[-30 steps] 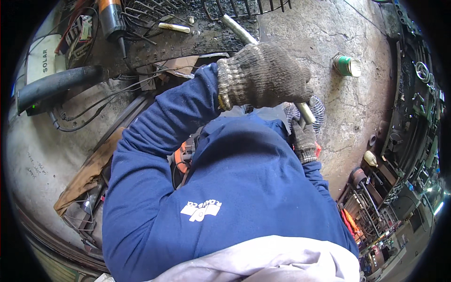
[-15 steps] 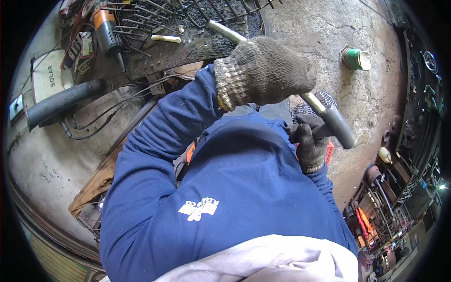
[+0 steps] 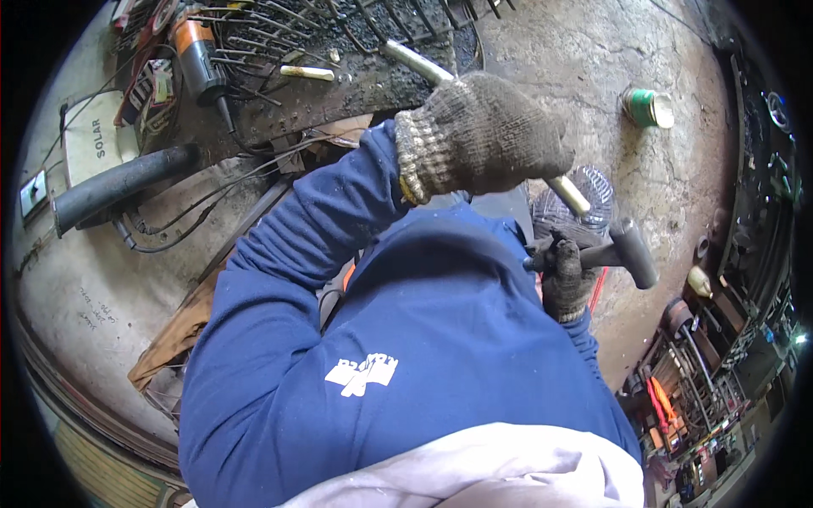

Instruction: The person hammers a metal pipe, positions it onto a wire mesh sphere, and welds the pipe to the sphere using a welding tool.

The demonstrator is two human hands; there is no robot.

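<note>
Just above centre of the frame, gloved left hand is clamped round a pale metal rod; rod sticks out both sides of the fist. Right of centre, gloved right hand is closed on the handle of a dark hammer, head out to the right. Hammer head and near rod end are apart.

Progress, my read: mid-job. Done: both pieces in hand, each grip closed. Left: can't judge how much; no finished piece I can pick out. Far rod end overlaps the tabletop in view; contact, can't tell. Dark metal bars lie on it, top of frame, loose or joined unclear. Pale stick and orange-and-black power tool on there too, neither in hand.

Containers: green-banded can on the floor, upper right; pale face toward camera, can't say if lid or contents. Off-white bottle, right side, contents hidden. Domed wire cage behind the hammer; can't make out what's inside.
</note>
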